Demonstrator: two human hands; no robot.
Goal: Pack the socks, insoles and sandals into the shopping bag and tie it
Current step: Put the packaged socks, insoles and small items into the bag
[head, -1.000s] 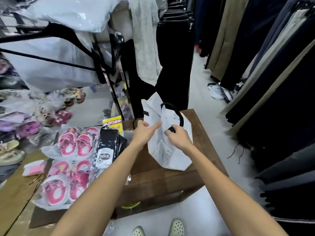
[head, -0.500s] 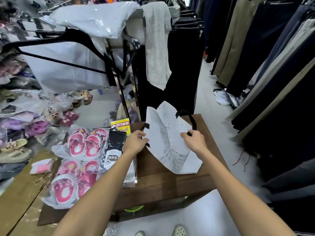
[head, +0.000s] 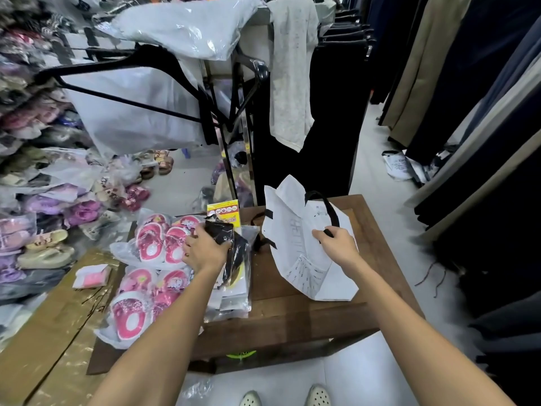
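Observation:
A white shopping bag [head: 295,230] with black handles stands open on the wooden table [head: 292,315]. My right hand [head: 336,246] grips its near rim by a black handle. My left hand [head: 206,249] is closed on a black pack of socks [head: 224,230] at the table's left side. Under and near that pack lie clear flat packets [head: 231,297], probably insoles, and a yellow packet [head: 224,212]. Pink sandals in plastic bags lie left of them: one pair [head: 161,241] farther away, another pair [head: 137,306] closer to me.
Bagged shoes [head: 44,218] are heaped on the floor at left. A cardboard sheet [head: 44,332] lies at lower left. A metal rack [head: 234,118] with plastic-covered clothes stands behind the table. Dark trousers hang along the right aisle [head: 483,127]. My shoes [head: 284,398] show below.
My left hand has let go of the bag's left rim and moved left onto the black sock pack. My right hand still holds the bag, which now sags open.

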